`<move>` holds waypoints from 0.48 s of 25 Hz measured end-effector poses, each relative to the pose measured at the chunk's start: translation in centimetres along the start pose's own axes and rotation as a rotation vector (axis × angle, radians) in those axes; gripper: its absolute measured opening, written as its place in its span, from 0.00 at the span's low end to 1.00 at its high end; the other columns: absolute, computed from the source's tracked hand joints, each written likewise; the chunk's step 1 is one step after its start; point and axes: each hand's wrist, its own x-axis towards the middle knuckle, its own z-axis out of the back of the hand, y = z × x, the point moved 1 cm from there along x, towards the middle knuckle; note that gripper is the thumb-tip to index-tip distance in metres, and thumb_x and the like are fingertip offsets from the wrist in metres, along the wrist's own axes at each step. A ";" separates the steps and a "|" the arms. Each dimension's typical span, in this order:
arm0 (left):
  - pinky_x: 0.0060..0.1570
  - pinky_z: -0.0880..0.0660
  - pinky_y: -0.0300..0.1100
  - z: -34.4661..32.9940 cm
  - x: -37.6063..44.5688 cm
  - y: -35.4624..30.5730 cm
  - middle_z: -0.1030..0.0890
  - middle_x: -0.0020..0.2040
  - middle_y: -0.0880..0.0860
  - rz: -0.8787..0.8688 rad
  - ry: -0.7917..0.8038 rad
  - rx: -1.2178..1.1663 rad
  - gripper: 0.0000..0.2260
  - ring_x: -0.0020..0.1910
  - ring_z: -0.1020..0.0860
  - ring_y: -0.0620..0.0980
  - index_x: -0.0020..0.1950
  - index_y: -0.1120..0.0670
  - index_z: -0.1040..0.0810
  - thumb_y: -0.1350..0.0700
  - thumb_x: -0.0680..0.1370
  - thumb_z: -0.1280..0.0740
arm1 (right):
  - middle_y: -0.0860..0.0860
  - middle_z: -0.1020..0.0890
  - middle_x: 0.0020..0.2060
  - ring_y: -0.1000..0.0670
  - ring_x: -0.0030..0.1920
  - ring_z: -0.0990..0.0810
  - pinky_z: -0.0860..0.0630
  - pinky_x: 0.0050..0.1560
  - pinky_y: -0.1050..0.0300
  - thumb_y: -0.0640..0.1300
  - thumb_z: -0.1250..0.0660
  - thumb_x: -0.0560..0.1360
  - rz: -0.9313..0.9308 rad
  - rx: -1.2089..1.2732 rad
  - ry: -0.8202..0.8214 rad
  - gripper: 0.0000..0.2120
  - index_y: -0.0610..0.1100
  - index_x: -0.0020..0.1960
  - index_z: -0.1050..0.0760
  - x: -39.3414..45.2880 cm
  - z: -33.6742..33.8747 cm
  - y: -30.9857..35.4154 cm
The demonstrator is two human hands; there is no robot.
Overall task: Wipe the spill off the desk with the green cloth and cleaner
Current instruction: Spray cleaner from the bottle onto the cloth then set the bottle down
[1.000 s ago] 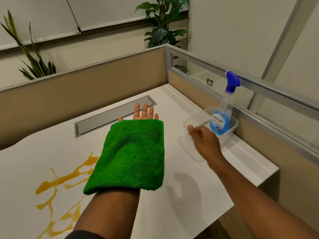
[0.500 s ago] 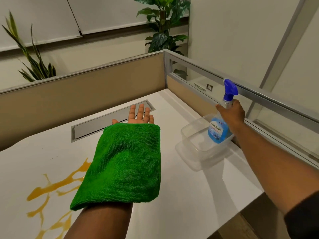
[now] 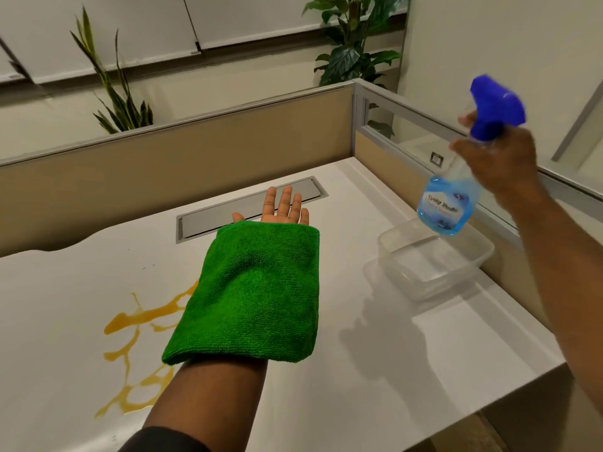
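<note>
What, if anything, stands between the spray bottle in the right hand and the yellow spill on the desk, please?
The left forearm, draped with the green cloth, lies between the spray bottle in the right hand and the yellow spill, covering the spill's right edge. Nothing else visible intervenes.

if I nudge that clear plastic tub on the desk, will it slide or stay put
Probably slides easily: the clear plastic tub looks empty and thin-walled, so likely light, and the white desk looks smooth. It sits low and wide, so tipping seems unlikely. It lies near the desk's right edge, so a hard push could send it off.
</note>
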 end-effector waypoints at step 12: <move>0.64 0.38 0.55 0.1 -1.7 -6.8 0.33 0.74 0.57 -0.121 -0.055 -0.052 0.41 0.72 0.34 0.58 0.73 0.51 0.33 0.26 0.73 0.60 | 0.61 0.16 0.44 0.51 0.40 0.16 0.20 0.37 0.64 0.30 0.30 0.69 0.067 0.194 0.779 0.22 0.56 0.50 0.24 -16.3 -8.3 11.9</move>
